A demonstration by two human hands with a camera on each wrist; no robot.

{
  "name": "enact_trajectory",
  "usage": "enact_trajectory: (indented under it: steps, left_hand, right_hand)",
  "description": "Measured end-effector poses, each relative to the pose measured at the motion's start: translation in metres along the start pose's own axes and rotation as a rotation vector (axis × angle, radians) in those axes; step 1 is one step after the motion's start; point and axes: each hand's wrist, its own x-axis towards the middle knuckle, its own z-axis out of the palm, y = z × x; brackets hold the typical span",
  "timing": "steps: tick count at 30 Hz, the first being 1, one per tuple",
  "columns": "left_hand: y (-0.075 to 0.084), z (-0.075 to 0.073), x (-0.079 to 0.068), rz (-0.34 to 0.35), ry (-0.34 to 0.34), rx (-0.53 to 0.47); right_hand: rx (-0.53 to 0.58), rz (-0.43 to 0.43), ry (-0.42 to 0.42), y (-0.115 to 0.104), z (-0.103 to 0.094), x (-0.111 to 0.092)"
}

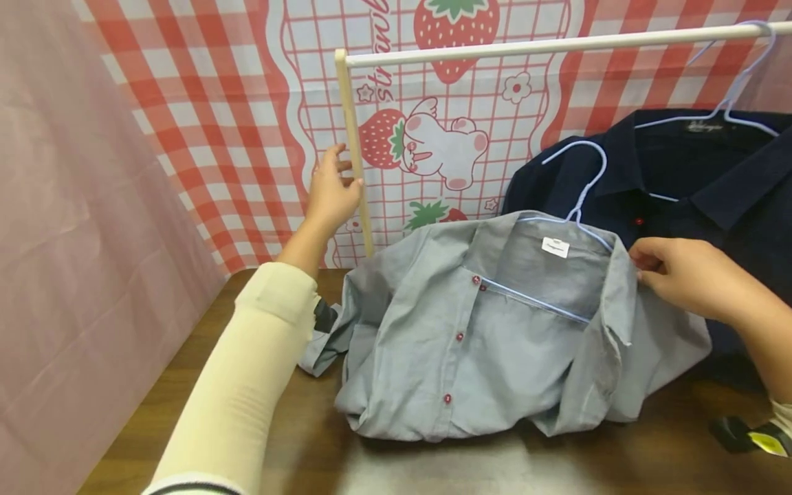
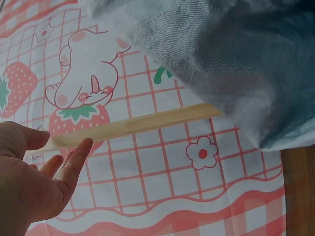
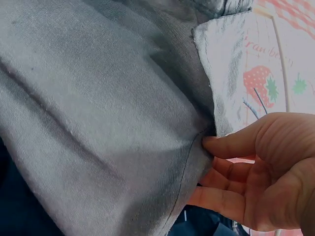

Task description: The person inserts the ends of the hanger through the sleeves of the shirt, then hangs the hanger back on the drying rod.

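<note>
A grey button-up shirt (image 1: pixel 408 323) with red buttons hangs over a lilac hanger (image 1: pixel 588 189), whose hook is free of the rail. My right hand (image 1: pixel 693 275) pinches the shirt by the shoulder beside the collar; the right wrist view shows the thumb (image 3: pixel 229 146) on the grey cloth. At the rack's pale wooden post (image 1: pixel 353 130), my left hand (image 1: pixel 331 192) has its fingers spread and loosely bent. In the left wrist view, thumb and fingers lie close about the post (image 2: pixel 147 123); whether they touch it, I cannot tell.
A white rail (image 1: pixel 544 47) runs across the top of the post. On it hangs a dark navy shirt (image 1: pixel 668 165) on another lilac hanger (image 1: pixel 736 82). Behind is a strawberry-print cloth (image 1: pixel 229 117), a pink curtain (image 1: pixel 80 240) at left, and a wooden tabletop (image 1: pixel 167 405) below.
</note>
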Motion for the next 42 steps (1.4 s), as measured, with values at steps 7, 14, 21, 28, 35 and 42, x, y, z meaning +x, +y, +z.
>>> enact_trajectory:
  steps: [7,14,21,28,35,42]
  left_hand:
    - [0.004,0.001,0.009,-0.049,-0.060,0.007]
    - [0.003,0.000,0.011,-0.061,-0.042,0.034]
    - [0.002,0.002,0.012,-0.068,-0.029,0.050]
    - [0.002,0.006,0.012,-0.054,-0.014,0.053]
    - [0.001,0.006,0.012,-0.036,0.001,0.068]
    - [0.001,0.006,0.010,-0.022,0.008,0.065]
  right_hand:
    - [-0.038,0.037,0.000,0.011,-0.007,0.006]
    - [-0.069,0.071,0.013,0.020,-0.016,0.011]
    - [-0.078,0.129,0.062,0.018,-0.028,0.018]
    - [-0.111,0.189,0.114,0.016,-0.044,0.025]
    - [-0.144,0.221,0.137,0.017,-0.058,0.034]
    - [-0.124,0.203,0.241,0.015,-0.065,0.035]
